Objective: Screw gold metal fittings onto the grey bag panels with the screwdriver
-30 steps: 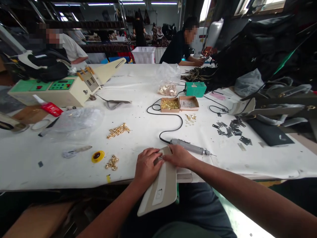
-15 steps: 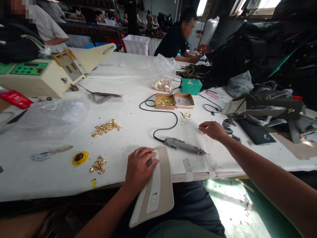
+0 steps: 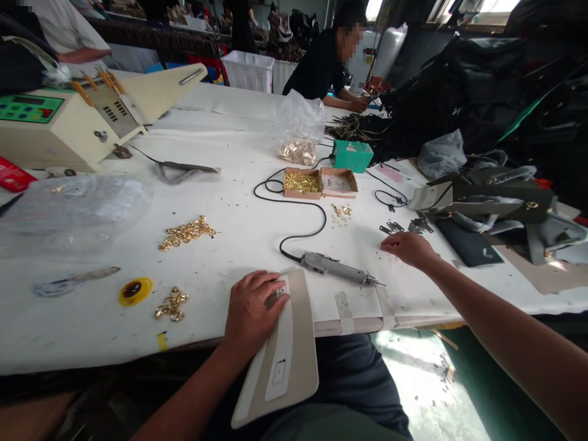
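My left hand (image 3: 255, 309) lies over the upper part of a beige bag panel (image 3: 301, 343), fingers bent and thumb pressed on it. The panel has a paler strip with small rectangular outlines and hangs over the table's front edge above my lap. A dark grey patch shows under the palm. My right hand (image 3: 408, 250) is low over the table, fingertips pinched together; whatever they hold is too small to make out. Small dark plates (image 3: 418, 225) lie just beyond it. Between my hands rests a grey electric screwdriver (image 3: 337, 268) with its bit pointing right.
Beyond the screwdriver stand a box of gold screws (image 3: 303, 182), another small box (image 3: 339, 182) and a green box (image 3: 353, 156). Gold hardware (image 3: 187, 233) and a tape roll (image 3: 135, 291) lie left. A beige machine (image 3: 68, 135) stands far left; bags (image 3: 514, 202) lie right. A co-worker (image 3: 321, 67) leans in behind.
My right hand has moved right, and dark plates now show beyond its fingertips. My left hand stays on the panel. The whole view has shifted slightly.
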The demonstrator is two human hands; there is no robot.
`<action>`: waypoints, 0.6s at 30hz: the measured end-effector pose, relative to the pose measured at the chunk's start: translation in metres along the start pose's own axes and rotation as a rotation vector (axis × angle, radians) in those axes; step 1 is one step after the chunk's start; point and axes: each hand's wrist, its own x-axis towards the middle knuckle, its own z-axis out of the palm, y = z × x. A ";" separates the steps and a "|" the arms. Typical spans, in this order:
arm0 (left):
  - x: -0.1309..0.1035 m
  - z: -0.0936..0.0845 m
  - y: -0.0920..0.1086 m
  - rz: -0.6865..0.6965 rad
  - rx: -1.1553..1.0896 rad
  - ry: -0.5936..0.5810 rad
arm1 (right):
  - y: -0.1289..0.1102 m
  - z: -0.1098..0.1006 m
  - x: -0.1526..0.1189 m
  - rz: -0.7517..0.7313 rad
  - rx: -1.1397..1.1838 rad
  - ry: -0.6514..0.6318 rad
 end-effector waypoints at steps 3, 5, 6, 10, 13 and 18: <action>-0.001 -0.001 0.001 -0.009 -0.003 -0.002 | -0.003 -0.001 0.005 -0.027 -0.050 -0.044; -0.001 -0.001 0.001 -0.013 -0.007 -0.002 | -0.005 -0.003 0.009 -0.045 -0.059 -0.066; -0.001 -0.001 0.001 -0.012 -0.011 -0.002 | -0.006 -0.004 0.011 -0.050 -0.057 -0.076; -0.001 -0.002 0.002 -0.008 -0.022 0.007 | -0.006 -0.007 0.020 -0.079 -0.026 -0.136; -0.001 -0.003 0.003 -0.013 -0.027 0.011 | -0.005 -0.010 0.025 -0.110 0.009 -0.182; -0.001 -0.002 0.003 -0.010 -0.025 0.013 | -0.002 -0.011 0.028 -0.121 0.029 -0.210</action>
